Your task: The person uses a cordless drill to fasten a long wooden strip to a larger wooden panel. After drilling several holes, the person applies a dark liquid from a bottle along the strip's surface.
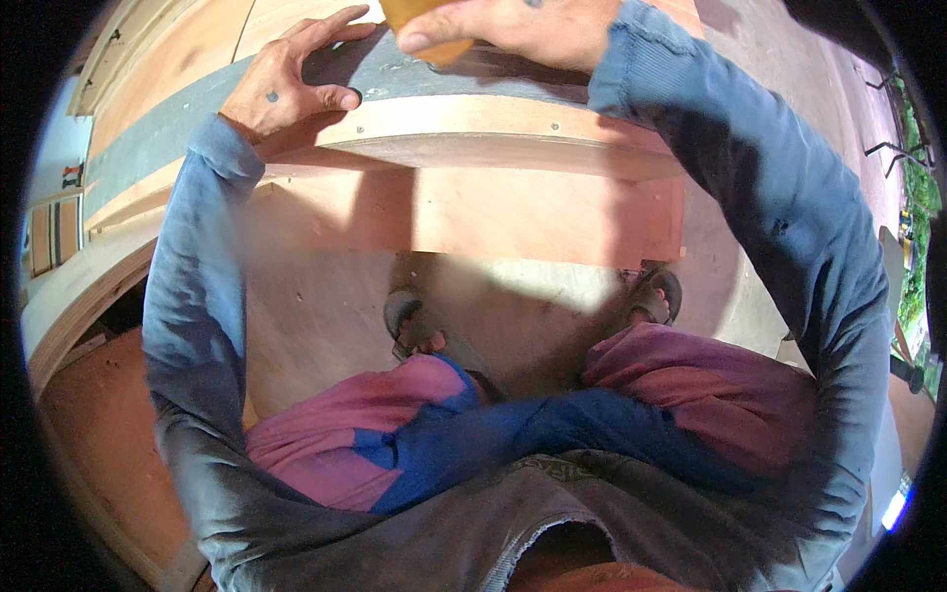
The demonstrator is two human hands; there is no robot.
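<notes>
We look down on a curved plywood structure (464,212) whose top edge carries a grey strip (395,64) running along the bend. Our left hand (291,84) rests on that grey strip near its left part, fingers spread and bent, the fingertips pressing down on the surface and the thumb tucked toward the front edge; it holds nothing. Our right hand (513,28) is at the far edge of the strip, just right of the left hand, and it pinches an orange-brown block (424,30) between thumb and fingers. The block touches the grey strip, and part of it runs out of view at the top, so we cannot tell its full shape or what it is made of.

Below the strip, a pale wooden band with a few small screws (473,123) follows the curve, and under it a flat plywood panel (473,212) faces us. We see no container in view. Both blue sleeves (779,227) reach up from the lower edge. Our feet in dark sandals (656,296) stand on the plywood floor (316,316) beside the base of the panel, well apart from each other.
</notes>
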